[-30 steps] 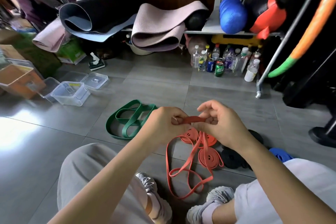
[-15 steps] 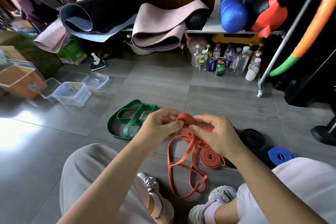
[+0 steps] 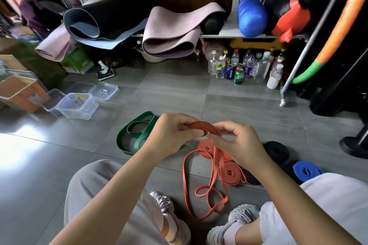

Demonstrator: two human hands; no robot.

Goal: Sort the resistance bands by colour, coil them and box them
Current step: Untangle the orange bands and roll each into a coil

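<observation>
My left hand (image 3: 171,135) and my right hand (image 3: 237,141) both pinch the small rolled start of an orange resistance band (image 3: 203,127) above the floor. Its loose length hangs down and lies looped on the tiles between my feet. Two coiled orange bands (image 3: 231,172) lie under my right hand. A green band (image 3: 137,134) lies uncoiled to the left. Black coils (image 3: 276,151) and a blue coil (image 3: 305,171) sit on the right by my knee. Clear plastic boxes (image 3: 77,105) stand open at the left, with a lid (image 3: 103,90) behind them.
Rolled yoga mats (image 3: 169,32) lie on a low shelf at the back. Bottles and cans (image 3: 245,67) stand under it. A metal stand leg (image 3: 282,101) and a dark base (image 3: 354,145) sit on the right. An orange crate (image 3: 18,91) is at the far left.
The flat end of the orange band has been rolled into a small coil between my fingers. Both hands have shifted slightly and the loose loop on the floor has drawn in.
</observation>
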